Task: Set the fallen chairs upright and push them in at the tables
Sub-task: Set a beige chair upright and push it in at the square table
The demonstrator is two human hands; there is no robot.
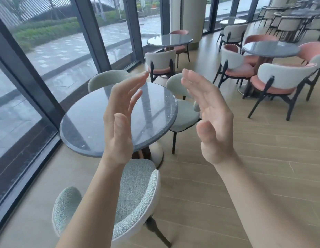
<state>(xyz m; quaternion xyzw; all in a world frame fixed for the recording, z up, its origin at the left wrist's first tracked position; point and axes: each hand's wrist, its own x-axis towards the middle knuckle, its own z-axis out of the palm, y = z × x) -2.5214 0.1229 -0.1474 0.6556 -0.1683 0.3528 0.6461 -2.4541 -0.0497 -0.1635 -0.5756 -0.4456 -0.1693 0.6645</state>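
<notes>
A glass wall with dark frames runs along the left side of the round grey counter, which stands on a pale pedestal base. On the near side of that counter a pale green chair stands upright on its legs. Its seat points at the pedestal and its front edge just reaches under the counter's rim, and the person's left forearm crosses in front of it. On the far side of the counter a second green chair shows only its curved backrest above the top, close against the rim.

The left hand is raised over the counter's near right edge, palm turned inward, fingers straight and a little spread, holding nothing. Just right of the counter a third green chair stands upright with its seat partly under the rim. The right hand hovers in front of that chair, its palm facing the left hand, fingers straight and close together, also empty. The two hands do not touch.

Beyond the counter a pink-and-white chair stands upright at a second round counter. Further right of the grey counter, more pink-and-white chairs stand upright around a third counter on the wood plank floor.
</notes>
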